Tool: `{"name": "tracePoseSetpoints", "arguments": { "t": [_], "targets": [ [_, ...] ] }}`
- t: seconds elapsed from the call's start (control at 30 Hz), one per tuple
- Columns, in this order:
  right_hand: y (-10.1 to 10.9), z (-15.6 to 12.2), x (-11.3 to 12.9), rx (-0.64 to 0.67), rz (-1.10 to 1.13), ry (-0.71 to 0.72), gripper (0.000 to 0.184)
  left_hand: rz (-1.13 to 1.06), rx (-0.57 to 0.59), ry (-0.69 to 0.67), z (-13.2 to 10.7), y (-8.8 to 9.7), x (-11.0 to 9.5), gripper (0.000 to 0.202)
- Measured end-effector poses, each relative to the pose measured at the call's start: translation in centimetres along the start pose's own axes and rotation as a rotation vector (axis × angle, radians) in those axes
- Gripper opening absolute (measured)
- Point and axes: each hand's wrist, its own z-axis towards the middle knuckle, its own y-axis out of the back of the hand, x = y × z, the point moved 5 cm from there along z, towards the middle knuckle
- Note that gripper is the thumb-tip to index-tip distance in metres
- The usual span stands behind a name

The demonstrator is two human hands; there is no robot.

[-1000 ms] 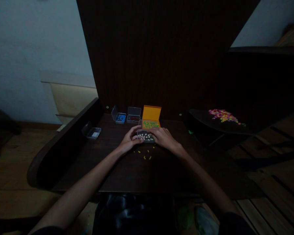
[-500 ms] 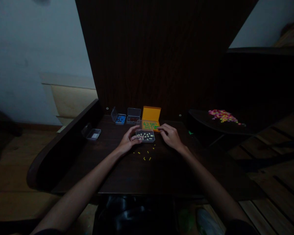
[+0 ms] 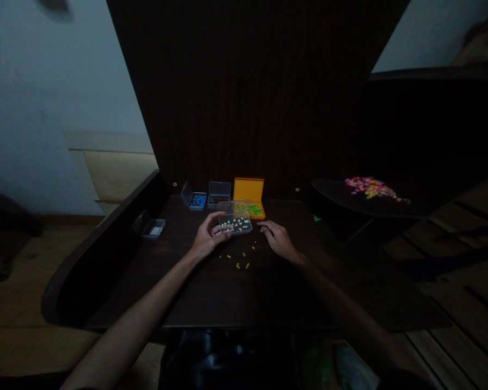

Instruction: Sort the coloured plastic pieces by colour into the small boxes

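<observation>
On the dark wooden desk (image 3: 211,292), my left hand (image 3: 206,236) curls around the left side of a small clear plastic box (image 3: 236,223) that holds several pale beads, lid standing open. My right hand (image 3: 278,238) rests on the desk just right of that box, fingers loosely spread and holding nothing. A few yellow beads (image 3: 239,259) lie scattered on the desk between my hands. Behind the clear box stands an open orange box (image 3: 250,196) with green beads in it.
At the back stand a clear box with blue beads (image 3: 195,198) and another clear box (image 3: 218,192). A small open box (image 3: 151,227) sits at the left rail. A pile of pink and yellow beads (image 3: 370,187) lies on a dark side surface to the right.
My right hand has left the clear box, reached toward the orange box, then drawn back to the desk. The left hand keeps hold of the clear box, whose lid now stands open.
</observation>
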Motion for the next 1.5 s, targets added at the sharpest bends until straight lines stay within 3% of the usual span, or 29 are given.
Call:
{"name": "tracePoseSetpoints", "arguments": {
  "t": [0.2, 0.5, 0.8, 0.93, 1.1, 1.5],
  "targets": [
    [-0.3, -0.2, 0.0, 0.007, -0.026, 0.000, 0.030, 0.134, -0.043, -0.118, 0.1, 0.4, -0.7, 0.045],
    [-0.8, -0.4, -0.6, 0.015, 0.011, 0.008, 0.029, 0.375, -0.191, -0.254, 0.1, 2.0, -2.2, 0.038],
    [-1.2, -0.3, -0.6, 0.027, 0.005, 0.054, 0.028, 0.539, -0.515, -0.355, -1.5, 7.4, -6.8, 0.041],
    [-1.4, -0.3, -0.5, 0.042, -0.016, 0.064, 0.028, 0.768, -0.667, -0.392, -2.5, 9.7, -8.5, 0.041],
    [-1.4, -0.4, -0.2, 0.050, -0.031, 0.063, 0.027, 1.040, -0.789, -0.310, -3.0, 11.7, -9.1, 0.040],
    [-1.5, -0.4, 0.1, 0.057, -0.058, 0.087, 0.024, 1.351, -0.790, -0.039, -2.0, 12.0, -7.7, 0.048]
  ]
}}
